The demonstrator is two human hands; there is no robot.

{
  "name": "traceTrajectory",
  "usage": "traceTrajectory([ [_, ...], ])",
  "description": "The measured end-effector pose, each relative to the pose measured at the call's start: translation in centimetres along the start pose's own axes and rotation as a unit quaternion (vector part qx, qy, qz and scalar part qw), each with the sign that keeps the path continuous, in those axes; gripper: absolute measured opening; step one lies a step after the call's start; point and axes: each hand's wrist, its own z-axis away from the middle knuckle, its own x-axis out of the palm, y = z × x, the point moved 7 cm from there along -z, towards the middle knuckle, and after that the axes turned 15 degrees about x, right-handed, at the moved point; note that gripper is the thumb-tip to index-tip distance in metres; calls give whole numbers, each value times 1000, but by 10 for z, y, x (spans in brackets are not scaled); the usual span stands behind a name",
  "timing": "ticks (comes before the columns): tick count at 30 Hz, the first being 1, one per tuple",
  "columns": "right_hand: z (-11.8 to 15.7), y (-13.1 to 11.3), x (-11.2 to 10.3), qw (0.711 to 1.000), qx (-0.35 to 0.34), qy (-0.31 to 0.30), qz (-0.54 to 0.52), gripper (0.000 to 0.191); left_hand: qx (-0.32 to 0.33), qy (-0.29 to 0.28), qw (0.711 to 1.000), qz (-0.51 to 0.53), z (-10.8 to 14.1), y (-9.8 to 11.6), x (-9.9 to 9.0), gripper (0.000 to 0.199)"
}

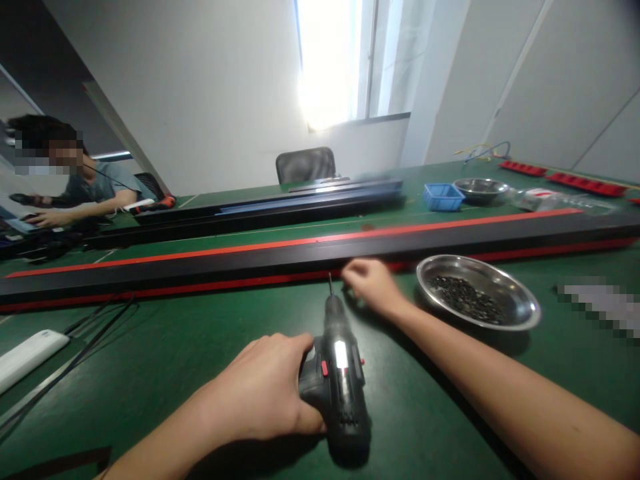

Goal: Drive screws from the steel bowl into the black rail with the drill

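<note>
My left hand (270, 387) is wrapped round the grip of a black power drill (345, 387), whose thin bit points forward at the near edge of a long black bar with red edges (225, 261). Just right of the bit, my right hand (370, 283) is beside the bar's near edge, its fingers curled together; whatever they may hold is too small to make out. A round metal dish (520, 307) with many small dark screws (465, 297) stands to the right of my right hand.
Behind the bar lie more long dark bars (250, 210), a blue basket (444, 197), a second metal dish (480, 189) and red strips (585, 183). A white power strip (30, 357) with black cables is at left. Another person (100, 187) sits at the far left.
</note>
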Motion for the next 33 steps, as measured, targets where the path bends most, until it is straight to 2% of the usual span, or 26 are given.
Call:
traceTrajectory([
  [9, 2, -2, 2, 1000, 5, -17, -7, 24, 16, -2, 1000, 11, -1, 3, -6, 46],
  [17, 5, -5, 1, 999, -36, 6, -1, 40, 17, 1, 1000, -3, -1, 1, -3, 50],
  [22, 6, -7, -1, 999, -49, 2, -11, 44, 20, 13, 999, -35, 1, 1, -2, 48],
  [24, 9, -19, -7, 997, -67, 2, -33, 46, 29, 20, 998, -51, 2, 5, -4, 43],
  [27, 14, -54, -30, 989, -81, 5, -126, 48, 46, 35, 996, -72, 6, 14, -11, 36],
  [30, 22, -102, -74, 962, -61, 25, -264, 51, 66, 55, 993, -83, 13, 23, -22, 48],
  [32, 30, -135, -107, 955, -62, 68, -282, 63, 104, 80, 988, -77, 16, 32, -31, 60],
  [33, 36, -151, -123, 955, -87, 94, -269, 74, 132, 99, 984, -67, 18, 38, -35, 60],
])
